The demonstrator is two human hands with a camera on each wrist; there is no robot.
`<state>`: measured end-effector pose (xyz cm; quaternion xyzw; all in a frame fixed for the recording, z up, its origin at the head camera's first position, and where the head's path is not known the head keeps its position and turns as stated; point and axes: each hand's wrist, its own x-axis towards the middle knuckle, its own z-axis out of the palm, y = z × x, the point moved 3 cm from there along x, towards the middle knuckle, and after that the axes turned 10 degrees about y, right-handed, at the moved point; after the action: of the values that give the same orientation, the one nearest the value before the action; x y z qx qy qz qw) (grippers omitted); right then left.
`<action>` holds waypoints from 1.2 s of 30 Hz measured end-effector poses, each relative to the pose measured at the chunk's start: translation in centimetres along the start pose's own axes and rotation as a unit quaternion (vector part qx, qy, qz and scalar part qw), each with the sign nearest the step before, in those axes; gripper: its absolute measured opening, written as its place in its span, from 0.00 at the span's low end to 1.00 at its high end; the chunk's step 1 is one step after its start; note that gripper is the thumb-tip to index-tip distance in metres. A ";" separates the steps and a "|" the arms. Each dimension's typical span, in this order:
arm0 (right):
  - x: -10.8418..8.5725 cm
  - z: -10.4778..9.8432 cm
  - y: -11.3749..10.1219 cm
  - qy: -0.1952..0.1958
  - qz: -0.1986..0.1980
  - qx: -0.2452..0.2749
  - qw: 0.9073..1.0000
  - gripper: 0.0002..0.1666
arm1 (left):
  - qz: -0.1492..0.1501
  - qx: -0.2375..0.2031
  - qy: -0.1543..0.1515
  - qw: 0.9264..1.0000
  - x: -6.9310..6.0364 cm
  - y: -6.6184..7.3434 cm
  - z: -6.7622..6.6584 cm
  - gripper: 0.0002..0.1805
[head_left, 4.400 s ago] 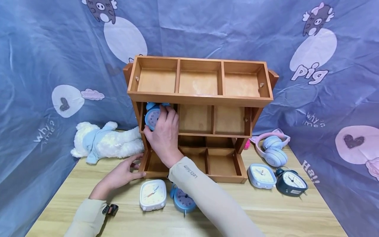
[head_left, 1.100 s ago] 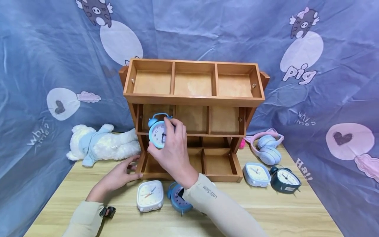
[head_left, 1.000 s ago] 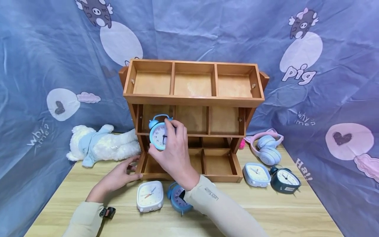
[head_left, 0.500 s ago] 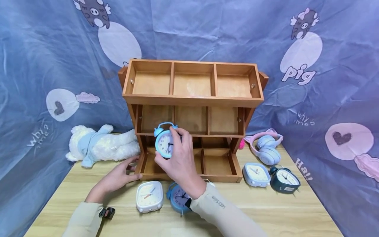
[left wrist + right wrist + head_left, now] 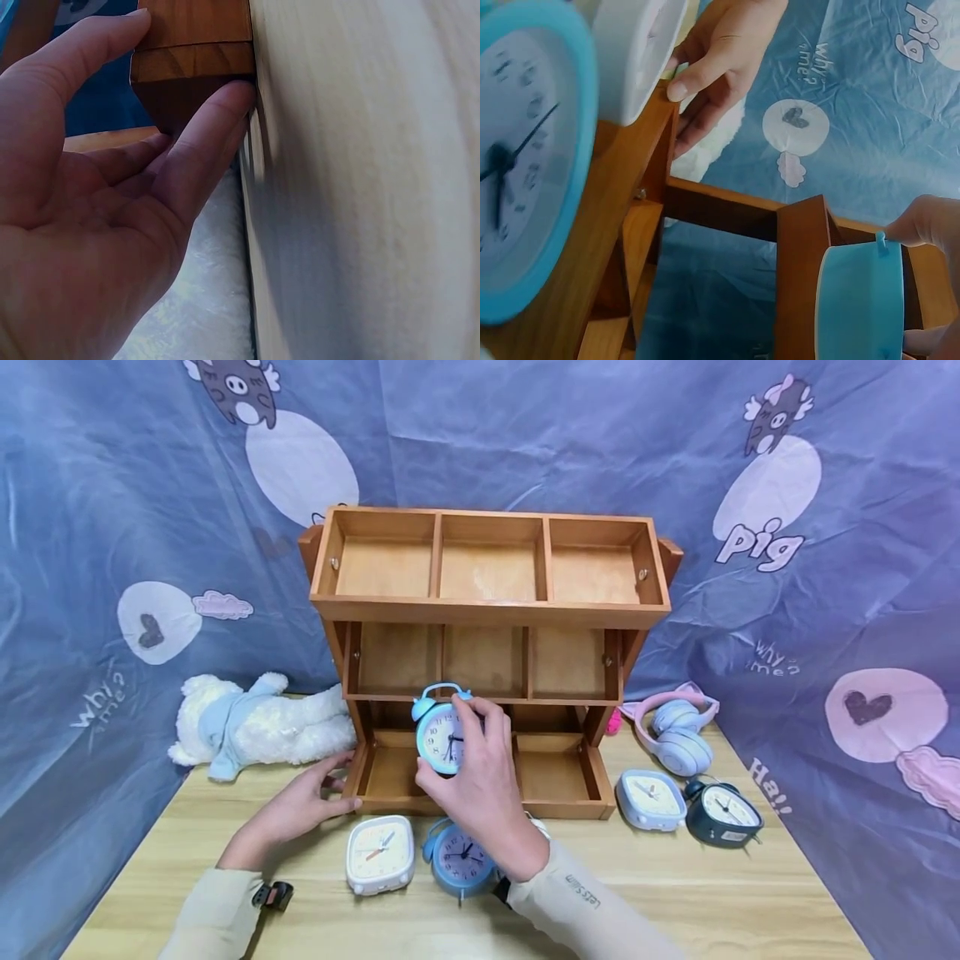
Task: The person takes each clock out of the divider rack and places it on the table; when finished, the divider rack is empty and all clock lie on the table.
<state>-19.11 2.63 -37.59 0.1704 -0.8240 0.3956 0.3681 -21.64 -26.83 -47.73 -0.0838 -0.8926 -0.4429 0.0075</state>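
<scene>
My right hand (image 5: 487, 789) pinches a light blue twin-bell alarm clock (image 5: 437, 739) by its rim, thumb below and fingers above. The clock is upright in front of the lower tier of a three-tier wooden shelf (image 5: 487, 612). In the right wrist view the side of the held clock (image 5: 861, 304) shows. My left hand (image 5: 296, 806) holds the shelf's lower left corner; the left wrist view shows thumb and fingers on either side of the wooden corner (image 5: 193, 64). A white square clock (image 5: 380, 854) and a second blue alarm clock (image 5: 459, 864) stand before the shelf.
Right of the shelf are a pale blue square clock (image 5: 651, 800), a dark green alarm clock (image 5: 723, 816) and cat-ear headphones (image 5: 682, 739). A white plush bear (image 5: 258, 722) lies at the left. Behind hangs a blue printed cloth (image 5: 495, 435). Something white is partly hidden behind my right wrist.
The blue clock in my right hand has come out of the middle tier's left compartment, moving down and to the right. My left hand has stayed at the corner.
</scene>
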 end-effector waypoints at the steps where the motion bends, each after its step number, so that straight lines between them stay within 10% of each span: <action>1: 0.0 -0.2 0.2 -0.001 -0.001 -0.001 1.000 0.54 | 0.002 0.000 0.000 1.000 0.0 0.1 0.0 0.50; 36: -4.3 -5.4 3.9 -0.056 0.092 -0.061 0.992 0.53 | -0.001 0.008 0.001 1.000 0.0 0.1 0.0 0.50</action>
<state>-15.85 9.21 -40.58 0.0934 -0.8782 0.3664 0.2929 -21.66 -26.77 -47.61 -0.0826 -0.8961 -0.4360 0.0084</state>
